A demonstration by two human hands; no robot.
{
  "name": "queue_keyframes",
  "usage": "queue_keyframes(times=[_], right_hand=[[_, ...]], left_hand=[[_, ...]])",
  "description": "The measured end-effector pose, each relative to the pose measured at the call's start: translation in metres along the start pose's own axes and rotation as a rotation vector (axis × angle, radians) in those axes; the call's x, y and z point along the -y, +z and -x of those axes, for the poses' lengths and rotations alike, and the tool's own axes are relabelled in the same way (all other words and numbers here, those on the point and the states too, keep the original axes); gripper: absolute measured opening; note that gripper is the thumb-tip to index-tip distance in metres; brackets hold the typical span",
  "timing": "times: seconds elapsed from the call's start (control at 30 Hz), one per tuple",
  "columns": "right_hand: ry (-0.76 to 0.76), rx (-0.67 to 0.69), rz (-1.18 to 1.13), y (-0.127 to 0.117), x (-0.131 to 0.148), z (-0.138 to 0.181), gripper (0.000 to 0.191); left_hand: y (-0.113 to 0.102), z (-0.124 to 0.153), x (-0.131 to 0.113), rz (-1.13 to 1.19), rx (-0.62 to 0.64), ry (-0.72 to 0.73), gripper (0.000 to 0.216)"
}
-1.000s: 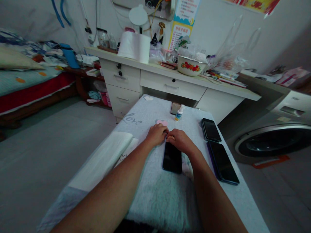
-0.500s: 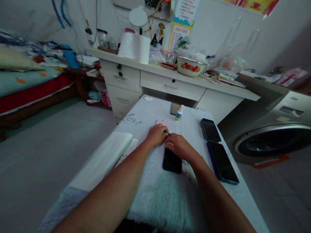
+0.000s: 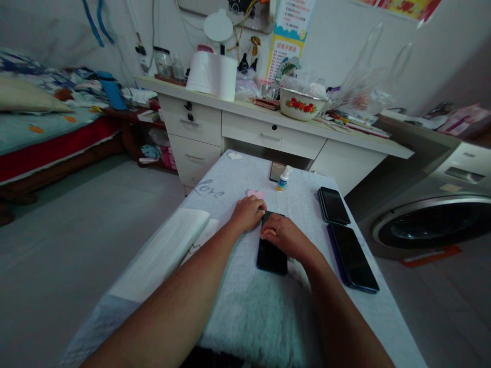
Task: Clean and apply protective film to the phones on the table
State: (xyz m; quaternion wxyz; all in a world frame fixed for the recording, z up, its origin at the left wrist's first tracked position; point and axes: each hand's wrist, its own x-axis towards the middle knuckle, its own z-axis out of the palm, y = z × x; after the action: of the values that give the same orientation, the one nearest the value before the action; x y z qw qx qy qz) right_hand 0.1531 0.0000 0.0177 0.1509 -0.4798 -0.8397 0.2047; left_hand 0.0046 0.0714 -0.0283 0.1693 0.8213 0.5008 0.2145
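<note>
A black smartphone [image 3: 272, 257] lies face up on the cloth-covered table. My left hand [image 3: 248, 211] is closed at its top left corner, the fingertips gripping the edge. My right hand [image 3: 282, 231] is closed over the upper part of the screen. A small orange bit [image 3: 268, 232] shows under its curled fingers; what it is I cannot make out. Beyond the hands stands a spray bottle [image 3: 283, 179] with a white top and a blue and yellow label. Behind it lies another phone [image 3: 276, 171].
At the table's right side lie a stack of dark phones [image 3: 333, 205] and a larger dark tablet-like device [image 3: 353, 258]. Folded white material [image 3: 164, 250] covers the left side. A white desk [image 3: 245, 122] stands behind, a washing machine [image 3: 433, 189] to the right.
My right hand has slid slightly down the phone's screen toward me, so the phone's top edge now shows. My left hand stays at the corner.
</note>
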Motion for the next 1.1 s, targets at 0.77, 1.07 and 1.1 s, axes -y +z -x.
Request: queue_keyframes(times=[0.77, 1.07, 1.1], right_hand=[[0.324, -0.277, 0.252, 0.013, -0.032, -0.027, 0.019], [0.193, -0.093, 0.209, 0.002, -0.010, -0.018, 0.021], [0.174, -0.076, 0.199, 0.001, -0.009, -0.016, 0.021]], left_hand=[[-0.001, -0.001, -0.001, -0.035, 0.003, 0.005, 0.021], [0.001, -0.002, -0.001, -0.015, 0.004, -0.004, 0.019], [0.001, -0.003, -0.001, -0.013, 0.003, 0.000, 0.019]])
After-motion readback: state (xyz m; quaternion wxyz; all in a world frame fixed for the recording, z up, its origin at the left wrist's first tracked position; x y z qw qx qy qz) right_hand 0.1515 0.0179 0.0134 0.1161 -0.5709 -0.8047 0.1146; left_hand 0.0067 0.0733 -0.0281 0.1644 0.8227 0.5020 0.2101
